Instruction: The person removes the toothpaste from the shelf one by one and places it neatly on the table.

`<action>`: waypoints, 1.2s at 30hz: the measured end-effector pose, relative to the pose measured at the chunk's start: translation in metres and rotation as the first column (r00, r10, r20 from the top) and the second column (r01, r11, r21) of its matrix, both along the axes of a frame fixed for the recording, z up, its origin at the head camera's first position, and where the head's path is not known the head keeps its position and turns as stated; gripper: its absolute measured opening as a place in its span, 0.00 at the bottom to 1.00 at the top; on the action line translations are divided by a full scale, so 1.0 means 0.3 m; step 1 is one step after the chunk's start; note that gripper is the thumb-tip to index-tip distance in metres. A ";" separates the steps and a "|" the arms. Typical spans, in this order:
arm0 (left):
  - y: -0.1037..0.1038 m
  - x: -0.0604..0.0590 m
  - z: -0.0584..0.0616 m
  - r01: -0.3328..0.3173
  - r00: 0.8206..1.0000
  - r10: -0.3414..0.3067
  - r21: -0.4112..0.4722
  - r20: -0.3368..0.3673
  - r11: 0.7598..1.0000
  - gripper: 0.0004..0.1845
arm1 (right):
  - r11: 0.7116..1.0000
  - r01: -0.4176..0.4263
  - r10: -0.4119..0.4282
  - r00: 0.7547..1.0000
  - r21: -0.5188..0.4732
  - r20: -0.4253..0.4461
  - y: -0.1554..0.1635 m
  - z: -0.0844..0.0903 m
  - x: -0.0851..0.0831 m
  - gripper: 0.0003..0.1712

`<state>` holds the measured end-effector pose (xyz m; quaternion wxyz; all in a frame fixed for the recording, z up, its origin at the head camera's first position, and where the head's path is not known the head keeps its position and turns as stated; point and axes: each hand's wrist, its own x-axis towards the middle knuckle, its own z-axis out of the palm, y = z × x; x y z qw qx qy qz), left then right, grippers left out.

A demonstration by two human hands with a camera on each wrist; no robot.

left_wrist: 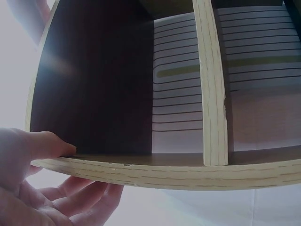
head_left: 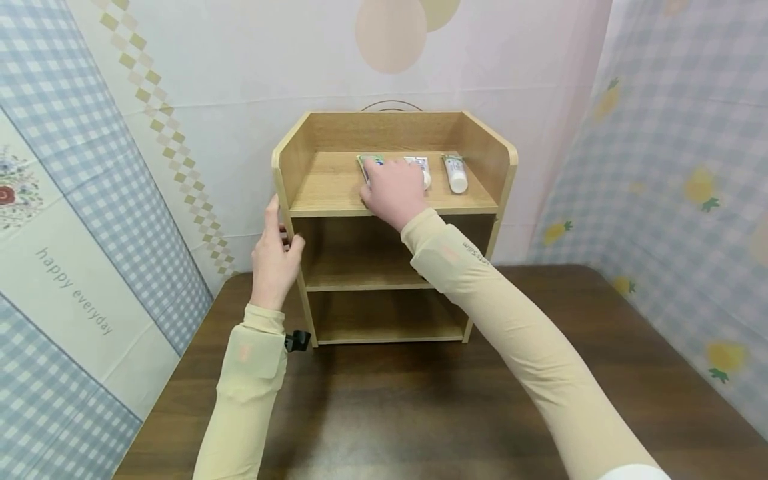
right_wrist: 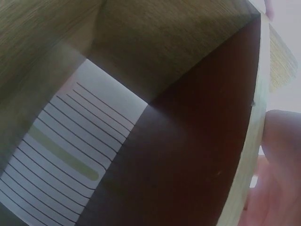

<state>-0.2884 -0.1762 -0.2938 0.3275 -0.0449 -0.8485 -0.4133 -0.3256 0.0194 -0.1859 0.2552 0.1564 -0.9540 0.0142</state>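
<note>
Nearest, the dark brown wooden counter (head_left: 384,400) carries a light oak three-tier shelf unit (head_left: 390,267) at its far edge. The left hand (head_left: 273,257) grips the unit's left front post, steadying it. The right hand (head_left: 393,190) rests curled on a green-and-white tube (head_left: 367,162) on the top shelf, left of a white tube (head_left: 423,167) and white bottle (head_left: 456,175); lifting it looks due.

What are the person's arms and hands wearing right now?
Both arms wear long, close-fitting pale beige sleeves that end at the wrists. The right sleeve carries small dark lettering near the forearm. A small black clip or mount sits by the left sleeve near the wrist. Left hand and right hand are bare, without gloves.
</note>
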 end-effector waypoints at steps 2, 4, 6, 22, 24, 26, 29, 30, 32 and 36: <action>0.002 -0.002 0.000 0.001 1.000 -0.001 0.001 -0.001 1.000 0.38 | 1.000 0.008 -0.008 1.000 -0.003 0.013 0.002 0.002 0.000 0.20; 0.004 -0.004 0.000 0.003 1.000 -0.003 0.000 -0.002 1.000 0.38 | 1.000 0.012 -0.012 1.000 -0.004 0.015 0.005 0.002 -0.002 0.19; 0.006 -0.006 0.000 0.007 1.000 -0.007 0.001 -0.003 1.000 0.39 | 1.000 0.017 -0.017 1.000 -0.010 0.013 0.010 0.002 -0.004 0.19; 0.002 -0.001 -0.006 0.004 1.000 -0.004 0.006 -0.002 1.000 0.38 | 0.993 -0.093 0.079 0.982 -0.076 -0.172 0.056 -0.028 0.023 0.16; 0.000 -0.001 -0.004 -0.001 1.000 0.001 0.001 -0.007 1.000 0.38 | 0.988 -0.125 0.104 0.972 -0.089 -0.211 0.064 -0.028 0.035 0.15; -0.002 -0.001 -0.003 -0.004 1.000 0.004 -0.004 -0.013 1.000 0.38 | 0.982 -0.157 0.127 0.960 -0.106 -0.248 0.072 -0.029 0.049 0.15; -0.003 -0.001 -0.002 -0.003 1.000 0.003 -0.010 -0.020 1.000 0.38 | 0.971 -0.203 0.156 0.941 -0.130 -0.300 0.082 -0.033 0.070 0.14; -0.004 -0.001 -0.001 -0.003 1.000 0.003 -0.010 -0.020 1.000 0.38 | 0.965 -0.221 0.169 0.933 -0.137 -0.318 0.085 -0.035 0.078 0.13; -0.006 0.000 -0.002 -0.002 1.000 0.002 -0.009 -0.015 1.000 0.38 | 0.955 -0.258 0.193 0.916 -0.148 -0.353 0.092 -0.039 0.092 0.12; -0.009 0.002 -0.003 -0.003 1.000 0.003 -0.002 -0.005 1.000 0.39 | 0.932 -0.327 0.239 0.878 -0.157 -0.416 0.104 -0.044 0.120 0.09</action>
